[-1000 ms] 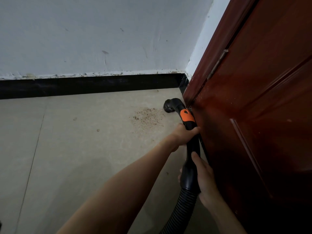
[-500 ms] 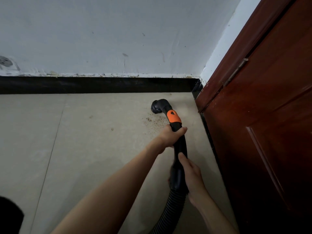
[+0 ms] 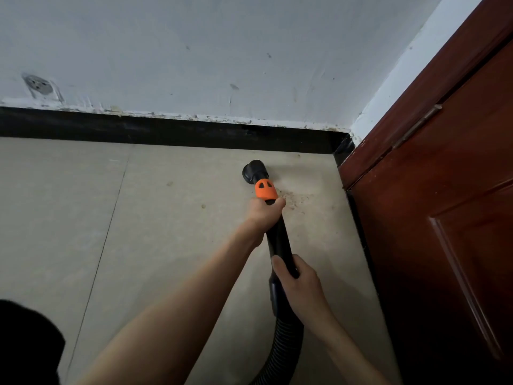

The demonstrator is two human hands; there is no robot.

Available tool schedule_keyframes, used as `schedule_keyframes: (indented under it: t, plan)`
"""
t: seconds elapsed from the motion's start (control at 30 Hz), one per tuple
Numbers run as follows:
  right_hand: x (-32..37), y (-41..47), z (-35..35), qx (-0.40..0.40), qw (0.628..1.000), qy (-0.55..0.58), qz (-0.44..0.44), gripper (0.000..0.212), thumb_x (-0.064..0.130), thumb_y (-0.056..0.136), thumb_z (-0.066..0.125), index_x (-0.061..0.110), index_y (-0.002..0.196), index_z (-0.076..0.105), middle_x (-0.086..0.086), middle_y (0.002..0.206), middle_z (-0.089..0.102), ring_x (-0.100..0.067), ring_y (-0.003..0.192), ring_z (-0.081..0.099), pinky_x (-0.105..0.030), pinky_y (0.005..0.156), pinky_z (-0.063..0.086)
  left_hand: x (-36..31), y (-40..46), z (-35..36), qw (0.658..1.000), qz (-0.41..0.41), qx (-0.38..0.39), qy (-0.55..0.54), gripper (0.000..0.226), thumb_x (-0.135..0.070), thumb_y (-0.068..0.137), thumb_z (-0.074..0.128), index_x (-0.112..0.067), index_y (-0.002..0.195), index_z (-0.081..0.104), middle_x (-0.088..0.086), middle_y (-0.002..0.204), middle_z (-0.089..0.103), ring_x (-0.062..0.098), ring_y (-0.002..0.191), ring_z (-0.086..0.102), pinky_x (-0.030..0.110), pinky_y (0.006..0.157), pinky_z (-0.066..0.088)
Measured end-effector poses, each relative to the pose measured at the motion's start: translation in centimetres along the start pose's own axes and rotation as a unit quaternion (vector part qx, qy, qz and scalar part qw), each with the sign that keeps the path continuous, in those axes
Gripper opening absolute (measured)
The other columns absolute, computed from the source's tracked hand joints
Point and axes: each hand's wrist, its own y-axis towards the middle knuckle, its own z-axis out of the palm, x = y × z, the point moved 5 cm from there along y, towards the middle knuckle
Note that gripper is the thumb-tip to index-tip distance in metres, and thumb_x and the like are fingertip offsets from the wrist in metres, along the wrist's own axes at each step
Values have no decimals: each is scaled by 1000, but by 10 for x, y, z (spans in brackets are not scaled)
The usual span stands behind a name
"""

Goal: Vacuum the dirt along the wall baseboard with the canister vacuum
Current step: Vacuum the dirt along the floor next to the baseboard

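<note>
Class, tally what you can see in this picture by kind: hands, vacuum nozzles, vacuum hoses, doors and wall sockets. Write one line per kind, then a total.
Hands: 2 (left hand, right hand)
Vacuum nozzles: 1
Vacuum hoses: 1
Doors: 1
Wall sockets: 1
Total: 6

Dim, soft light; sharp centre, wide-angle bending at darker edges.

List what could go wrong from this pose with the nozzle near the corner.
1. The black round vacuum nozzle sits left of and beyond the brown dirt patch; a pass along the black baseboard may skip it.
2. The dark red wooden door stands close on the right; swinging the wand right could knock it.
3. The left hand holds just below the orange collar and the right hand near the ribbed black hose, which could kink.
</note>
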Motion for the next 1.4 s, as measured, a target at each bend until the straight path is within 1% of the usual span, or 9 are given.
schedule_keyframes:
  t: [0.2,0.3,0.47,0.67,0.83,0.97,1.17,1.33,1.4]
  plan:
    - [-7,-14,11,62,996,-57,-19,25,43,89,61,21,76,56,8,65,58,-3,60,57,-18,55,41,22,-22,-21,999,8,9,-47,32,-36,94,55,-11,77,44,7,70,43,19,66,46,31,64,40]
    - [-7,-20,23,124,992,-31,-4,25,40,91,62,21,75,58,7,67,61,-10,65,61,-23,62,45,36,-35,-32,992,2,29,-125,30,-35,98,47,-9,81,45,8,74,44,22,71,46,36,73,43]
    - [-3,-29,40,226,970,76,51,37,40,97,53,7,82,57,-9,68,67,-22,58,64,-29,61,53,58,-50,-45,981,1,51,-188,27,-31,98,47,-9,82,45,2,60,52,16,56,52,29,60,47]
    - [-5,-32,45,151,986,-72,-4,39,51,96,46,16,82,56,3,65,68,-10,60,66,-26,65,52,71,-52,-46,969,-40,102,-221,28,-36,96,51,-8,98,48,4,69,55,13,59,57,25,60,53]
    - [-2,-23,29,108,990,-96,-3,42,56,94,44,19,78,54,-5,77,71,-19,71,68,-34,71,54,58,-46,-31,971,-42,120,-200,33,-38,97,47,-5,102,47,6,76,52,15,64,55,26,66,53]
    - [-5,-16,18,83,986,-142,-8,43,60,92,42,23,74,51,-3,79,68,-18,72,65,-30,64,48,53,-43,-19,978,-39,109,-172,39,-41,97,46,-2,106,50,7,79,52,17,67,54,27,69,52]
    - [-5,-5,5,83,992,-100,0,44,59,92,44,20,74,54,-9,81,70,-25,75,68,-40,75,55,40,-38,-4,986,-39,84,-136,30,-38,99,44,-8,93,49,9,81,51,17,69,54,22,60,52]
    - [-13,-15,-1,71,990,-120,-2,46,61,92,42,21,72,53,-1,71,64,-17,65,63,-30,59,46,50,-42,5,985,-49,98,-134,32,-39,98,44,-7,98,50,9,83,53,17,69,56,22,60,54]
    - [-16,-16,-6,59,991,-117,-2,47,62,91,41,21,72,53,-1,72,65,-19,68,64,-30,62,46,51,-41,11,984,-47,107,-136,32,-39,98,44,-8,98,50,9,83,53,16,69,56,22,61,54]
